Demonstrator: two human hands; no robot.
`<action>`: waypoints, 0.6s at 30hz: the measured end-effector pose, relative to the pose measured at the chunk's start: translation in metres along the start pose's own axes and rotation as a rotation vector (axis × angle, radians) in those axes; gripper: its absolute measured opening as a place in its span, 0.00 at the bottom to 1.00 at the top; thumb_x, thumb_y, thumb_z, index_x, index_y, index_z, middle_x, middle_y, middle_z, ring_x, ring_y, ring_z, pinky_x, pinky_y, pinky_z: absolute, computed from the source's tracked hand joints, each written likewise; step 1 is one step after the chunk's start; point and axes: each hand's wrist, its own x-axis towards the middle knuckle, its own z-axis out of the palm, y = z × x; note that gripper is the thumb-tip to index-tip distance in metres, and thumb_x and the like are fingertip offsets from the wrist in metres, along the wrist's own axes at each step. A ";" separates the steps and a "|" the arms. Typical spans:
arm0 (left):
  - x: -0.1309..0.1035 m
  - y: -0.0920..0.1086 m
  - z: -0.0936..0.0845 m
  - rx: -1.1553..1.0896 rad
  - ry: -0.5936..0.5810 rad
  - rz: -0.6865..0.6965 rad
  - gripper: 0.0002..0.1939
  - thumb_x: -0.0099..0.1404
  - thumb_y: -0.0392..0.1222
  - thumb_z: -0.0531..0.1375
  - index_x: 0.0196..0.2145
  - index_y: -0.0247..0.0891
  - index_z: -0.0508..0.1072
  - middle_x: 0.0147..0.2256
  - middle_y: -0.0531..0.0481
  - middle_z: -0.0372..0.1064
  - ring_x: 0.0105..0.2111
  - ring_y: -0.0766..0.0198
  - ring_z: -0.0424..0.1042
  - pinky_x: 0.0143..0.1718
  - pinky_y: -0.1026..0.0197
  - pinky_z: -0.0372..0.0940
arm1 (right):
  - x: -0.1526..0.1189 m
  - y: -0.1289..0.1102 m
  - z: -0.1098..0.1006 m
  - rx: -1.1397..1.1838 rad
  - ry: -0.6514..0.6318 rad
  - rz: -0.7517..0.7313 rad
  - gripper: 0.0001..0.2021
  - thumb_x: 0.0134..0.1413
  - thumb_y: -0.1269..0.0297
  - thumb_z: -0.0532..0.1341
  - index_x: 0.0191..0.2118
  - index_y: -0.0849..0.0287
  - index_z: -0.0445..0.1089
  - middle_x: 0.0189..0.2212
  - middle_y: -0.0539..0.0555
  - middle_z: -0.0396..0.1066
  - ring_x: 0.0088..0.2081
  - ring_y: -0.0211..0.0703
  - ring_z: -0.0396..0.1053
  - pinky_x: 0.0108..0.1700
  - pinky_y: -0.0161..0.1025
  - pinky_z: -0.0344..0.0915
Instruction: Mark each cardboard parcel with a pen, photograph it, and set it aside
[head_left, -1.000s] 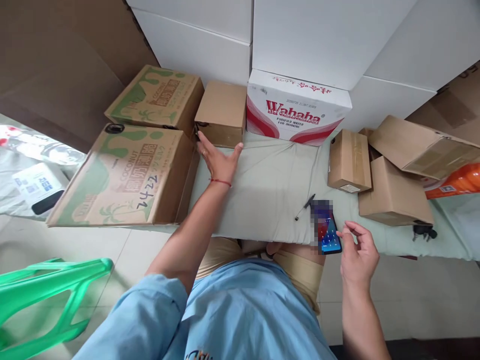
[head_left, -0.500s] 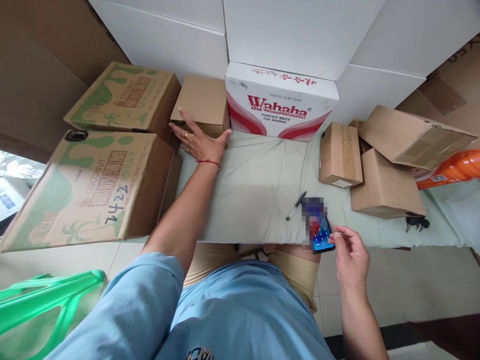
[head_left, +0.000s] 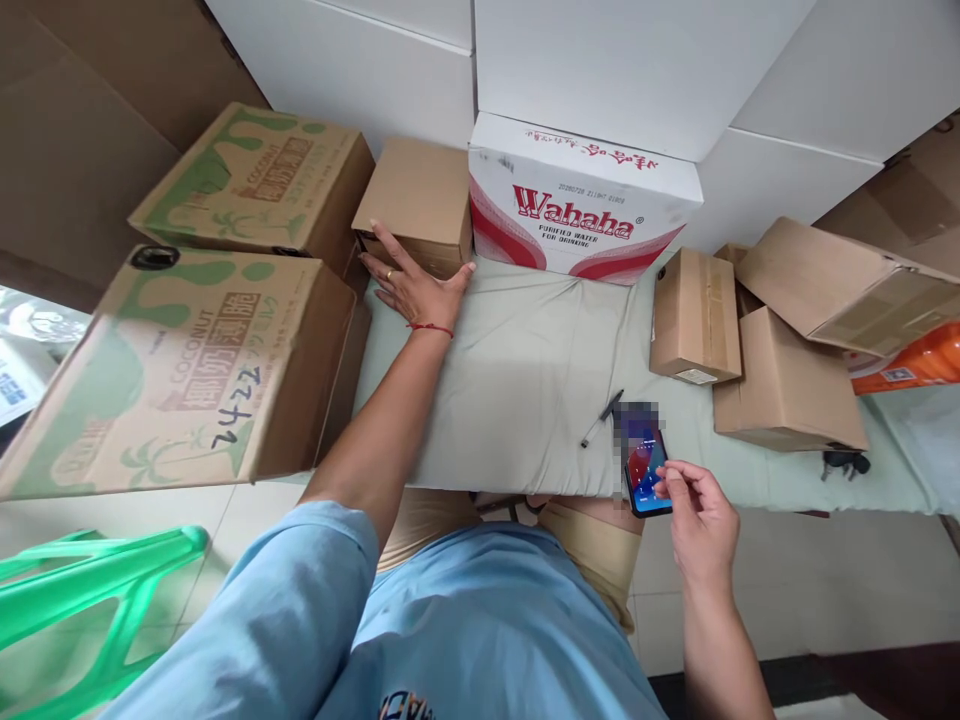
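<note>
My left hand is spread wide against the front of a plain brown cardboard box, fingers on its face and thumb toward its right corner. A ring and a red string bracelet are on it. On the cloth near the front edge lies a smartphone with a lit keypad screen, its upper part blurred out. My right hand is at the phone's lower right, with loosely bent fingers over the screen and nothing held in them. Left of the phone lies a pen with a black cap.
Two coconut-printed cartons stand at the left. A white and red Wahaha water carton leans against the wall. Several small brown boxes, an orange bottle and keys are to the right. A green plastic stool stands lower left.
My right hand has moved in over the phone's keypad, with fingertips now overlapping the screen. My left hand stays on the brown box. The view has shifted slightly.
</note>
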 end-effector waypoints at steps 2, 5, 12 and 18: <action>0.002 -0.001 0.002 -0.018 -0.001 0.008 0.75 0.55 0.62 0.76 0.81 0.34 0.33 0.79 0.20 0.27 0.80 0.27 0.30 0.76 0.25 0.35 | -0.001 -0.002 0.001 -0.004 -0.003 -0.005 0.24 0.57 0.39 0.71 0.43 0.58 0.80 0.36 0.56 0.83 0.31 0.44 0.78 0.37 0.42 0.76; 0.005 -0.003 0.001 -0.006 0.026 0.021 0.73 0.54 0.59 0.76 0.81 0.34 0.36 0.78 0.19 0.33 0.80 0.27 0.35 0.77 0.26 0.37 | -0.002 -0.005 0.001 0.000 -0.010 0.002 0.24 0.57 0.39 0.72 0.42 0.58 0.80 0.34 0.56 0.83 0.31 0.44 0.78 0.36 0.42 0.76; -0.010 0.000 -0.028 0.034 0.050 0.043 0.72 0.53 0.56 0.77 0.81 0.36 0.39 0.75 0.19 0.40 0.76 0.21 0.42 0.74 0.22 0.41 | -0.004 -0.013 0.006 -0.001 -0.006 -0.030 0.23 0.58 0.40 0.71 0.42 0.58 0.80 0.34 0.56 0.83 0.31 0.44 0.78 0.36 0.41 0.77; -0.055 -0.008 -0.062 0.130 0.102 0.036 0.72 0.51 0.56 0.76 0.81 0.32 0.41 0.75 0.19 0.43 0.76 0.24 0.47 0.73 0.26 0.51 | -0.006 -0.022 0.012 -0.006 -0.026 -0.139 0.21 0.61 0.42 0.69 0.42 0.59 0.80 0.34 0.57 0.83 0.31 0.42 0.78 0.36 0.39 0.77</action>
